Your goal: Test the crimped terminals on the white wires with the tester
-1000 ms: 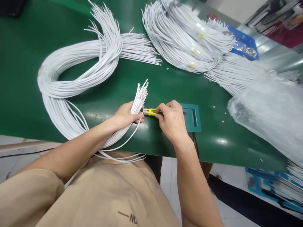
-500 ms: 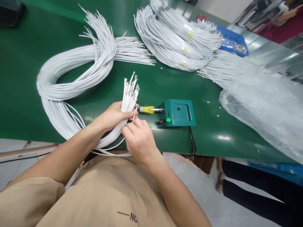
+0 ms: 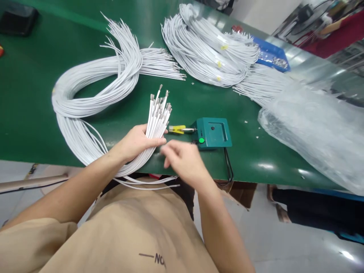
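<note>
My left hand (image 3: 142, 141) is closed around a bundle of white wires (image 3: 155, 127), thumb lying across the front. Bare, silvery strand ends fan upward above that hand. The rest of the bundle curves down and left into a large wire coil (image 3: 68, 102) on the table. My right hand (image 3: 183, 159) hovers just right of the bundle, fingers bent and smeared by motion; whether anything is between them I cannot make out. A few loose wires (image 3: 153, 185) stick out below, near my waist. Beyond my hands is a green box (image 3: 216, 132) with a yellow-sleeved metal rod (image 3: 178, 129) projecting left.
Several more wire coils (image 3: 204, 45) lie at the back beside a blue tray (image 3: 270, 55) of small metal parts. A clear plastic bag (image 3: 313, 125) covers the table's right side. A black cable (image 3: 228, 167) hangs over the front edge. Another person's legs (image 3: 318, 212) show lower right.
My right hand has moved right, away from the bundle. A wire it was at now hangs loose below. My left hand keeps its hold; the view has shifted slightly.
</note>
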